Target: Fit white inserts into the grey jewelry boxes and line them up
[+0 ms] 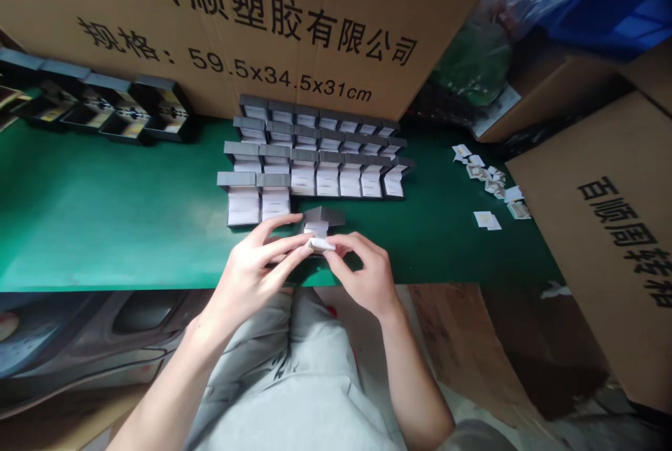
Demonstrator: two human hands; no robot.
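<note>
Between the fingertips of my left hand (260, 258) and my right hand (367, 272) is a small white box insert (320, 245), pinched from both sides. Right behind it, near the table's front edge, a small dark hinged box (324, 216) stands with its lid up and white lining showing. My left index finger reaches along the left side of this box; whether it presses on it I cannot tell. The box's lower part is hidden behind my fingers and the insert. Beyond my hands, rows of similar open boxes (328, 181) with white linings fill the middle of the table.
Several larger black open boxes (166, 108) stand at the back left of the green table (126, 216). Loose white inserts (488, 220) lie on the right. A big printed carton (220, 38) walls off the back, and another carton (603, 227) stands at the right edge.
</note>
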